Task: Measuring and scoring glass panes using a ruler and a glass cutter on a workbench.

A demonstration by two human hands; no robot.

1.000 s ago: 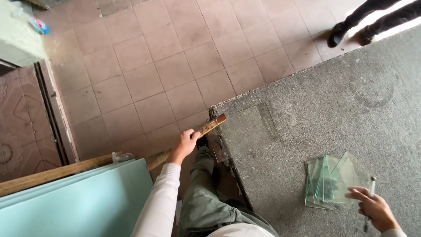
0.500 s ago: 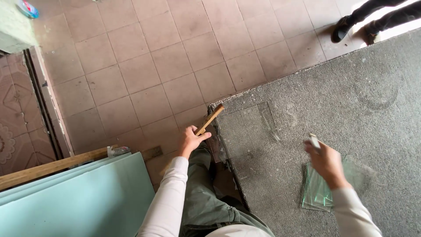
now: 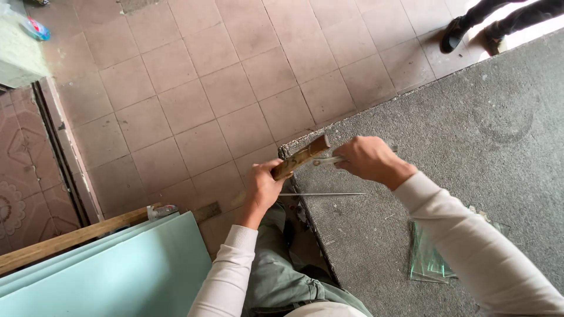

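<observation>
My left hand (image 3: 264,186) grips the lower end of a short brown wooden stick (image 3: 304,155), which slants up over the near-left corner of the grey felt-covered table (image 3: 470,147). My right hand (image 3: 369,158) is closed on a thin metal pen-like tool (image 3: 326,159) whose tip touches the stick's upper end. Just below both hands, the thin edge of a clear glass pane (image 3: 323,194) shows as a bright line over the table's corner. Green trousers and both white sleeves fill the bottom of the head view.
A small stack of cut clear glass pieces (image 3: 427,264) lies on the table under my right forearm. Pale teal sheets (image 3: 88,282) and a wooden plank (image 3: 59,242) lean at lower left. Another person's dark shoes (image 3: 455,32) stand on the tiled floor (image 3: 194,100) at top right.
My right hand has left the glass stack at the right and swung left with the tool to meet the stick. My left hand has kept hold of the stick, which has shifted slightly.
</observation>
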